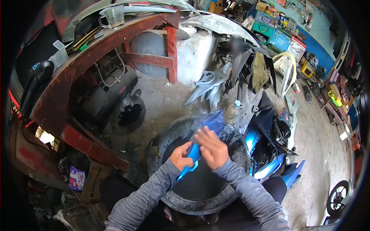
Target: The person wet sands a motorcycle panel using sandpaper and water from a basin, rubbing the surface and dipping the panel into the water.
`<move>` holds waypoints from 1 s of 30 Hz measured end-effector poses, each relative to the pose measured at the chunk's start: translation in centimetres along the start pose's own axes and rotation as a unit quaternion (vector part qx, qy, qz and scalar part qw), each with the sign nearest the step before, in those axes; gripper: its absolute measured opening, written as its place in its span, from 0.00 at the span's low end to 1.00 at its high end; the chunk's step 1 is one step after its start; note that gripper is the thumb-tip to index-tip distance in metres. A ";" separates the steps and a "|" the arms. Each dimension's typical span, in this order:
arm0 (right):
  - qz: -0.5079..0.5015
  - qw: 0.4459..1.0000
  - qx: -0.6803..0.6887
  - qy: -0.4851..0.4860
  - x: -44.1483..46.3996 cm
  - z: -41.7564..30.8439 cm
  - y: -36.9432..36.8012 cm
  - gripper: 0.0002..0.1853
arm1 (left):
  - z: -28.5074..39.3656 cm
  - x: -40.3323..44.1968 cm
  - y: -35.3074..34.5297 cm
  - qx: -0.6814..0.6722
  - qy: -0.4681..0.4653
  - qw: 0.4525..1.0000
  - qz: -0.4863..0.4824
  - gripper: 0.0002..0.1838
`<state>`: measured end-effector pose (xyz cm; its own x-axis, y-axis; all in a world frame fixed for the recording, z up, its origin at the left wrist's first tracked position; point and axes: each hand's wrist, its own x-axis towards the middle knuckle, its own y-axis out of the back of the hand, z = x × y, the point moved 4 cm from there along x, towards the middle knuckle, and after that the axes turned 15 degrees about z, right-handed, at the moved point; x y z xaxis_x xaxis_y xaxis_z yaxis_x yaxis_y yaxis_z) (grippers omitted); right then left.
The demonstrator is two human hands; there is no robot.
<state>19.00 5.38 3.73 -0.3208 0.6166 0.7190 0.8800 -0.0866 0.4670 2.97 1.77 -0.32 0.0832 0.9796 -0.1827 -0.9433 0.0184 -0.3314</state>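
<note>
A glossy blue plastic panel, which looks like a motorcycle body part, is held at a slant over a round grey basin. My left hand is closed around the panel's lower part, thumb on top. Over the panel's upper face lies my right hand, its fingers stretched out flat and slightly blurred. Whether something thin is under the right palm is hidden. The panel's far end looks darker blue. Inside the basin is a dark surface, perhaps water.
Blue fairing parts lie right of the basin, near a plastic bottle. Grey panels stand ahead. A red workbench frame and a black tank are at left. A small wheel lies far right.
</note>
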 end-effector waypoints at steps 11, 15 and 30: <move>-0.037 0.999 0.022 0.025 -0.5 -2.2 0.1 0.23 | 1.0 -0.1 0.2 -0.094 0.041 0.994 0.039 0.47; 0.027 0.998 -0.052 -0.020 -1.7 1.9 0.8 0.22 | 0.5 0.1 0.2 -0.091 0.029 0.995 0.029 0.45; -0.022 0.998 -0.030 0.048 -1.5 -2.6 0.7 0.24 | 0.8 -1.0 0.4 -0.136 0.083 0.985 0.072 0.41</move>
<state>19.23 2.37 4.28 -0.3928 0.5440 0.7415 0.8428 -0.1096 0.5269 2.24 0.98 0.50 0.0280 0.9219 -0.3864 -0.8297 -0.1942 -0.5233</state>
